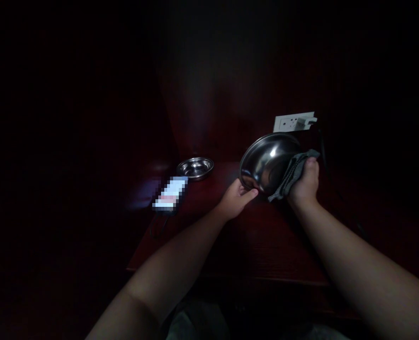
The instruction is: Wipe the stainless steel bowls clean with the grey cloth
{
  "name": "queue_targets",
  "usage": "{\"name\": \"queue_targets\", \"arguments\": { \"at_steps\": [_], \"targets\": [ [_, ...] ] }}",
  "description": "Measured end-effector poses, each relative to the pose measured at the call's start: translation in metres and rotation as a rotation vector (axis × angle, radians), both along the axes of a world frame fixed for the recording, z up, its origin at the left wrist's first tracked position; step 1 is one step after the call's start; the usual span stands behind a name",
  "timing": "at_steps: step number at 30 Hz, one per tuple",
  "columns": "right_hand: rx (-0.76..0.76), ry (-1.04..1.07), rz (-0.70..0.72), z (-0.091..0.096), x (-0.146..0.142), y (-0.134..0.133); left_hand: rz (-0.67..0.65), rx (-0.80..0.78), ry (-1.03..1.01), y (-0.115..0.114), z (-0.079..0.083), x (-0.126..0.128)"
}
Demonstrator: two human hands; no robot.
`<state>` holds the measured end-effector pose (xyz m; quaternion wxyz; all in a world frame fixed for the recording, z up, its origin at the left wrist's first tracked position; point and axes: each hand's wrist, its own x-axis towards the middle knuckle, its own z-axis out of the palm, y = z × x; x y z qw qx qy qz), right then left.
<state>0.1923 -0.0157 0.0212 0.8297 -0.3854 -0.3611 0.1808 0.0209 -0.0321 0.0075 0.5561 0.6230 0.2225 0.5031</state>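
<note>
A shiny metal bowl (262, 163) is tilted on its side above the dark red table, its rounded outside towards me. My left hand (235, 200) grips the rim at its lower left, with the thumb along the near side. In my right hand (306, 182) is a grey-green cloth (290, 177), pressed against the right side of the bowl. The cloth hides most of my right fingers and that part of the bowl.
A second, shallower metal bowl (195, 168) sits at the back left of the table (230, 250). Before it lies a lit phone (171, 193) with a cable. A white socket panel (294, 123) with a plug is on the back wall. The surroundings are very dark.
</note>
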Motion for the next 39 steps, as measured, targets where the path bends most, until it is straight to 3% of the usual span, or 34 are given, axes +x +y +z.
{"name": "queue_targets", "arguments": {
  "at_steps": [3,6,15,29,36,39],
  "targets": [
    [0.021,-0.092,-0.100,0.0013,0.0003,-0.0022,0.078,0.069,-0.016,0.0004,0.0023,-0.0013],
    [0.001,-0.098,-0.077,0.0007,-0.0023,-0.0018,0.106,0.050,-0.014,-0.0005,0.0048,-0.0030],
    [-0.060,0.026,0.015,-0.0035,-0.0034,0.0034,0.079,-0.029,0.052,-0.0009,0.0056,-0.0032],
    [-0.083,0.005,0.001,-0.0032,-0.0022,0.0041,0.015,0.017,0.131,0.0052,0.0000,-0.0048],
    [-0.101,-0.025,-0.016,-0.0003,-0.0039,-0.0006,0.017,-0.002,0.111,0.0051,-0.0015,-0.0047],
    [-0.102,-0.033,-0.024,0.0009,-0.0046,-0.0022,0.012,-0.079,0.098,0.0022,0.0013,-0.0055]
  ]
}}
